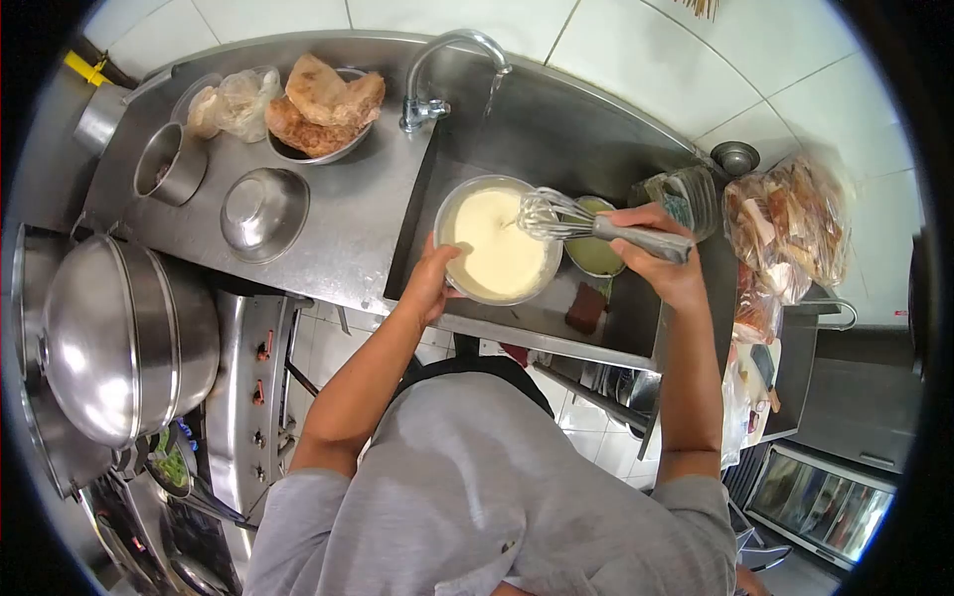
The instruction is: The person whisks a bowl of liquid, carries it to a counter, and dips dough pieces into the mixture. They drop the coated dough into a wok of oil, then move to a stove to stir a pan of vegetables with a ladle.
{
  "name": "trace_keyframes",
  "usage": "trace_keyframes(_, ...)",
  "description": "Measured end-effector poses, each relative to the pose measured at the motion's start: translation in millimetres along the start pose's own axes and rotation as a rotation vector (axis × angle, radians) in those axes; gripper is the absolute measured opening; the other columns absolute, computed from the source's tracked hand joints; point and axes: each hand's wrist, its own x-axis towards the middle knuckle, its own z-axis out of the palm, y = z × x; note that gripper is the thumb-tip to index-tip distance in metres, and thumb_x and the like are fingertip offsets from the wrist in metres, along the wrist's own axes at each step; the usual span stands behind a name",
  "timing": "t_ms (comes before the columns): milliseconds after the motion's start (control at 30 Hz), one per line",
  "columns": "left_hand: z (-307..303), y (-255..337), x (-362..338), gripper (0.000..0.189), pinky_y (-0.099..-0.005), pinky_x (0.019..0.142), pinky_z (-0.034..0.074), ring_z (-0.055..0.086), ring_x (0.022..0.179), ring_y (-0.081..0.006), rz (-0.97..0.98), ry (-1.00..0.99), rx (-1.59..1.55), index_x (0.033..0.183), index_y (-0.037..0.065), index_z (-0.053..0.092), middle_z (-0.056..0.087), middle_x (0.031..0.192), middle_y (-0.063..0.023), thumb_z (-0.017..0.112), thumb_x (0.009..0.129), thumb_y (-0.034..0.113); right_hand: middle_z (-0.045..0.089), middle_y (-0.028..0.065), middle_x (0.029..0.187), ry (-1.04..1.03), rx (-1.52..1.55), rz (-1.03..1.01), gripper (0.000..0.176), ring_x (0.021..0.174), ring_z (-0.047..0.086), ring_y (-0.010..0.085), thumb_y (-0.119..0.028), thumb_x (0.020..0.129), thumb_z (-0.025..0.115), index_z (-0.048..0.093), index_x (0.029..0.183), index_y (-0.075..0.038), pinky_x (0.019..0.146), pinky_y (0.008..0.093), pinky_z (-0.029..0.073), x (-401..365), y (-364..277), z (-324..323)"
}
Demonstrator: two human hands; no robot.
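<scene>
A metal bowl (442, 223) of pale yellow batter is held over the sink by my left hand (430, 281), its thumb over the rim and its fingers against the side. My right hand (664, 260) is wrapped round the handle of a whisk (561, 217). The whisk lies nearly level, its wire end above the right part of the batter, with a thin strand below it. Behind my right hand, a smaller bowl of greenish liquid (594, 256) sits in the sink, partly hidden by the whisk. A reddish-brown piece (586, 308) lies on the sink floor nearby.
Water runs from the faucet (425, 111) behind the bowl. On the left counter are a bowl of browned food (323, 104), an upturned metal bowl (264, 214) and a pot (171, 164). Bagged meat (785, 228) and a clear container (701, 199) are at right. A large steamer (119, 338) stands left.
</scene>
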Motion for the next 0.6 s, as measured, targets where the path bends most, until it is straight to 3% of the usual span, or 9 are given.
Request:
trace_keyframes(200,-3.1,0.4,-3.6,0.063,-0.0423,0.07,0.054,0.053,0.105,-0.0246,0.012,0.004,-0.006,0.136,0.017,0.024,0.046,0.121,-0.012,0.049,0.078,0.023,0.063,0.0157,0.103,0.035,0.084,-0.124,0.025,0.097,0.058,0.0196,0.0,0.074,0.067,0.06,0.098,-0.001,0.085,0.0306,0.045,-5.6,-47.3,-14.8)
trace_keyframes(433,-2.7,3.1,-9.4,0.063,-0.0428,0.073,0.053,0.052,0.108,-0.0244,0.017,-0.019,-0.01,0.136,0.017,0.026,0.046,0.122,-0.012,0.049,0.078,0.023,0.062,0.0194,0.102,0.085,-0.09,-0.47,0.028,0.1,0.058,0.0311,0.0,0.072,0.068,0.058,0.098,0.002,0.086,0.0381,0.046,-10.7,-80.3,-35.3)
trace_keyframes(600,1.3,9.2,-12.7,0.062,-0.0424,0.072,0.054,0.053,0.107,-0.0246,0.008,-0.016,-0.01,0.135,0.015,0.026,0.046,0.122,-0.0117,0.048,0.078,0.022,0.062,0.0173,0.103,0.163,0.085,-0.466,0.026,0.102,0.058,0.033,-0.005,0.075,0.067,0.059,0.1,-0.005,0.088,0.043,0.046,-16.3,-59.8,-13.0)
